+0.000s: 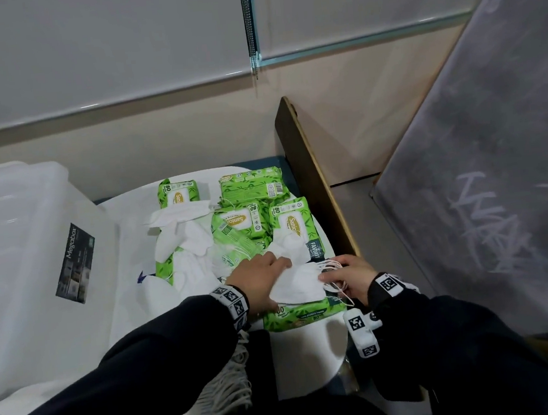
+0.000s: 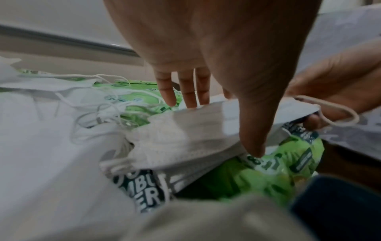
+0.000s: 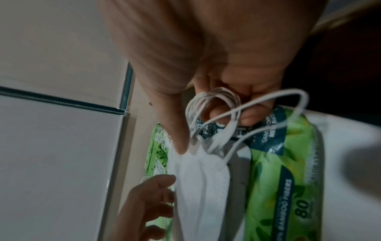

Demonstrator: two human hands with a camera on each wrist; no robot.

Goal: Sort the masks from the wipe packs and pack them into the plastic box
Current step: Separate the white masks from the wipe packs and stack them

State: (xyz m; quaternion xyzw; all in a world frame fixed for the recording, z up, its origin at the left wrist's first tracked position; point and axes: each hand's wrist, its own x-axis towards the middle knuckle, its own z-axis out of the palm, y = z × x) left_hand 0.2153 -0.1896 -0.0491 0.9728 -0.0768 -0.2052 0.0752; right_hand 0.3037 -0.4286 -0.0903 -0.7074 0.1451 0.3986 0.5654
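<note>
Both hands gather white fabric masks (image 1: 298,283) off a green wipe pack (image 1: 304,314): left hand (image 1: 260,284) pressing flat, right hand (image 1: 351,276) pinching ear loops (image 3: 214,110); next, transfer into clear plastic box (image 1: 20,265)

Between your hands lies a flat stack of white masks (image 1: 298,283) on a green wipe pack (image 1: 304,314); beyond it, 4 wipe packs (image 1: 251,189) amid loose masks (image 1: 181,231). Left, the clear plastic box (image 1: 20,265).

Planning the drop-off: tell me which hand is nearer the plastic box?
Left. The left hand rests on the white mask, on the side toward the plastic box; the right hand is at the mask's far end.
</note>
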